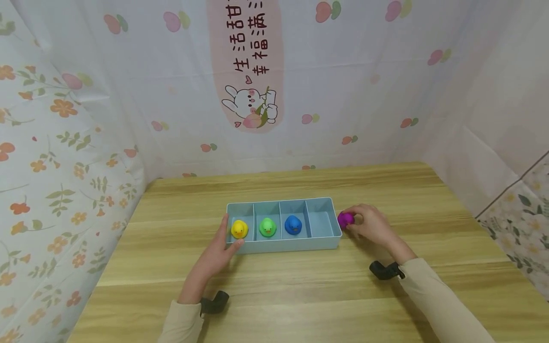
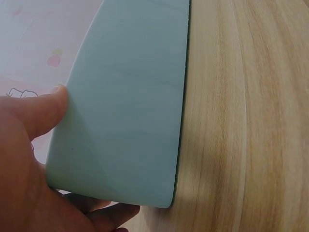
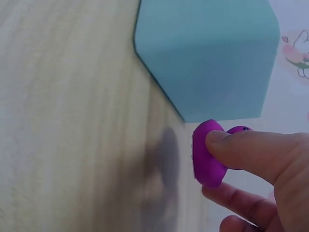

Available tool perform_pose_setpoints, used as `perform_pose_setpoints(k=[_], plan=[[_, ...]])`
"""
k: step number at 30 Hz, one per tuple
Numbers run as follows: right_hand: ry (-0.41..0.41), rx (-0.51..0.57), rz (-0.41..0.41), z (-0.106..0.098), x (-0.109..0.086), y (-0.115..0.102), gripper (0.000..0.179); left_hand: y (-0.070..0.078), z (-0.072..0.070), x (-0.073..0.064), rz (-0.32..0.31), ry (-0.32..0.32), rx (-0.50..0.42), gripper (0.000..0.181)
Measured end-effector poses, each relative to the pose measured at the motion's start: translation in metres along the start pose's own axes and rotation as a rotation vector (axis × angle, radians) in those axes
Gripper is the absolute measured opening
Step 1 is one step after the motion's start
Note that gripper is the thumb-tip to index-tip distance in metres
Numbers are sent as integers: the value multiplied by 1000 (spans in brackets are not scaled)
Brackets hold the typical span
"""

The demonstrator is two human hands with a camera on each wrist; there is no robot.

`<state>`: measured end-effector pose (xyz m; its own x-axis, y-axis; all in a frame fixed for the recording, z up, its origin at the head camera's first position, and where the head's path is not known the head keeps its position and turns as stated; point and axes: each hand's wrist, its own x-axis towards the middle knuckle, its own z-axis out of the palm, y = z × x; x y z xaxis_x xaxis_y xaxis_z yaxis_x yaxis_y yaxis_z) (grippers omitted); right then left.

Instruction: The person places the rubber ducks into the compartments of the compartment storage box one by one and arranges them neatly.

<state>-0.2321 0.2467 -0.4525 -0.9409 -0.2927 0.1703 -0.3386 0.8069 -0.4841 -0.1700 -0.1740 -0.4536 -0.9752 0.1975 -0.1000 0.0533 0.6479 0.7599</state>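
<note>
A light blue box (image 1: 283, 245) with several compartments lies lengthwise on the table. From left to right it holds a yellow rubber duck (image 1: 239, 229), a green rubber duck (image 1: 268, 227) and a blue rubber duck (image 1: 293, 225); the rightmost compartment has none. My left hand (image 1: 219, 252) grips the box's left end, the thumb at the front rim and the fingers along the end wall. Just outside the right end, my right hand (image 1: 372, 225) pinches a purple rubber duck (image 3: 207, 154) between thumb and fingers. In the right wrist view the duck is raised off the table, beside the box wall.
The wooden table (image 1: 291, 295) runs up to a printed cloth (image 1: 343, 85) hanging behind it. More cloth with flowers (image 1: 64, 200) hangs at the left. Black wrist mounts (image 1: 214, 303) sit at both sleeves.
</note>
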Motion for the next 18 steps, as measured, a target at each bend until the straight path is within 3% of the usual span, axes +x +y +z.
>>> perform_pose_setpoints(k=[18], plan=[[-6,-41,36,-23,6,-13,35,-1,1,0,14,9,0,84]])
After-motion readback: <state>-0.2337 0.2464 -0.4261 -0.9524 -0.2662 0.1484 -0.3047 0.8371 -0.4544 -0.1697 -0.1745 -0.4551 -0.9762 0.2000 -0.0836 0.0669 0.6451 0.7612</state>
